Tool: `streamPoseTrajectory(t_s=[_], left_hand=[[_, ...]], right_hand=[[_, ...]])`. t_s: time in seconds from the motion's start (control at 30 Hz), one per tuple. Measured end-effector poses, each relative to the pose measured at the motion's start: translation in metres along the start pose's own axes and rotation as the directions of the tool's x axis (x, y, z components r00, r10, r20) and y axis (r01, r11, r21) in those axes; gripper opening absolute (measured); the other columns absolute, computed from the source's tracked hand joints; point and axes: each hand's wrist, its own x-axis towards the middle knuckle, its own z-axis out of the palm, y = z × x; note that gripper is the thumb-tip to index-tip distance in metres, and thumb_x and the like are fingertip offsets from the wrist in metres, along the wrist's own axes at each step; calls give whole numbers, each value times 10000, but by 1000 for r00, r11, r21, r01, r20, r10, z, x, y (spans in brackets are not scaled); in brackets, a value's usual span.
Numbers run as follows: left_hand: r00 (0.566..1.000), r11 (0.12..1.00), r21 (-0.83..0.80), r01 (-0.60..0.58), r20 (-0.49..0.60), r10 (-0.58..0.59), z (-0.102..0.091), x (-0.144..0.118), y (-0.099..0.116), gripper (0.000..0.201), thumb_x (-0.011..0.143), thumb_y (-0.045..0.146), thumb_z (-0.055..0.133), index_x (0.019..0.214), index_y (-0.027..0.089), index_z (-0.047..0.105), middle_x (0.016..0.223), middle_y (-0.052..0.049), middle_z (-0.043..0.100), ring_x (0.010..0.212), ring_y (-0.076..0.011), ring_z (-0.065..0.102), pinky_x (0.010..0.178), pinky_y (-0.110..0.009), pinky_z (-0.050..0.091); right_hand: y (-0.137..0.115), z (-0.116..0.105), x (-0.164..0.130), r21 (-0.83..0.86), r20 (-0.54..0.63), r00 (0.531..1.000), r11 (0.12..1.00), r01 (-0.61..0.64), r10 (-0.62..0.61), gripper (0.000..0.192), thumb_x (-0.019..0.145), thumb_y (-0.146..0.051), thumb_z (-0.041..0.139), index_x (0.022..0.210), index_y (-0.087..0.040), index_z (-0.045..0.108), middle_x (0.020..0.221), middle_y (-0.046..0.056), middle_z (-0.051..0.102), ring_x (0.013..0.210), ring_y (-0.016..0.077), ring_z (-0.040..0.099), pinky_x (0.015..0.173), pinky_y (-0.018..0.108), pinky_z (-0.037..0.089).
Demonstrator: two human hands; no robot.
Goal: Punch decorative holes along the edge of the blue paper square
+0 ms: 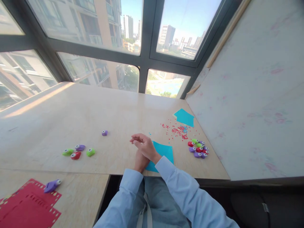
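My right hand (pixel 145 146) lies crossed over my left hand, its fingers loosely bent and pointing left, with no object visible in them. Beneath it, my left hand (pixel 140 162) shows only its back and wrist; its fingers are hidden. Both hands are over the left side of a blue paper sheet (pixel 166 152) near the table's front edge. Right of the sheet is a cluster of small red, green and purple big-eyed craft punches (pixel 199 148). A lone purple punch (pixel 104 133) stands left of my hands.
Red and blue paper bits (pixel 179 131) are scattered near another blue sheet (pixel 184 117) by the wall (pixel 249 110). Several punches (pixel 76 155) lie to the left. Lower left, a purple punch (pixel 52 186) rests on red sheets (pixel 30 205) with holes along their edges. Windows border the table's back.
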Motion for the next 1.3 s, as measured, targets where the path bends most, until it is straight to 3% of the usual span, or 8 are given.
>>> streamPoseTrajectory(t_s=[0.1,0.2,0.43,0.67,0.8,0.97,1.3], left_hand=[[997,998,69,-15,78,10,-7,1,7,208,803,157,529,939,128,683,890,-143,686,784,-247,653,648,-294,456],[995,1000,-14,-22,98,23,-13,-2,15,174,836,198,512,807,149,677,756,-87,677,686,-190,625,600,-257,410],[1000,978,-208,25,7,-24,-14,-4,20,313,838,405,596,1042,172,646,786,-33,656,648,-143,580,620,-252,444],[1000,966,-257,14,-5,-16,-15,-8,19,228,838,308,560,1001,168,635,799,-29,653,630,-123,576,618,-248,466],[1000,972,-237,8,-4,-9,-16,-9,21,199,835,282,563,976,173,650,806,-31,658,649,-125,587,623,-247,470],[1000,973,-231,16,-8,-18,-18,-10,22,205,846,308,565,967,172,659,830,-38,659,663,-127,593,625,-247,471],[1000,979,-202,-6,-31,0,-19,-9,21,220,837,329,579,968,165,645,846,-31,643,534,-88,507,537,-223,437]], right_hand=[[-4,-21,-19,-30,-77,996,999,-43,40,211,808,-262,593,996,-182,645,917,58,706,818,161,662,769,307,546],[-9,-41,-39,-63,-128,991,997,-38,30,208,830,-282,599,1008,-189,653,938,59,705,861,170,663,799,311,539],[-15,-97,-77,-178,-303,953,981,-81,24,255,857,-368,619,1023,-176,644,976,87,698,893,200,667,841,350,530],[6,-173,-110,-336,-495,869,919,-206,14,376,810,-450,648,1042,-155,647,1011,129,691,938,248,662,891,425,518],[25,-202,-130,-372,-553,833,888,-270,21,425,776,-494,644,1016,-144,657,1002,141,690,918,266,663,887,461,516],[37,-207,-140,-368,-588,807,872,-323,51,447,756,-513,640,1005,-144,663,994,137,695,881,264,667,850,449,534],[32,-194,-133,-472,-586,809,829,-298,-43,385,808,-476,581,972,-143,681,950,130,706,862,258,669,800,399,555]])
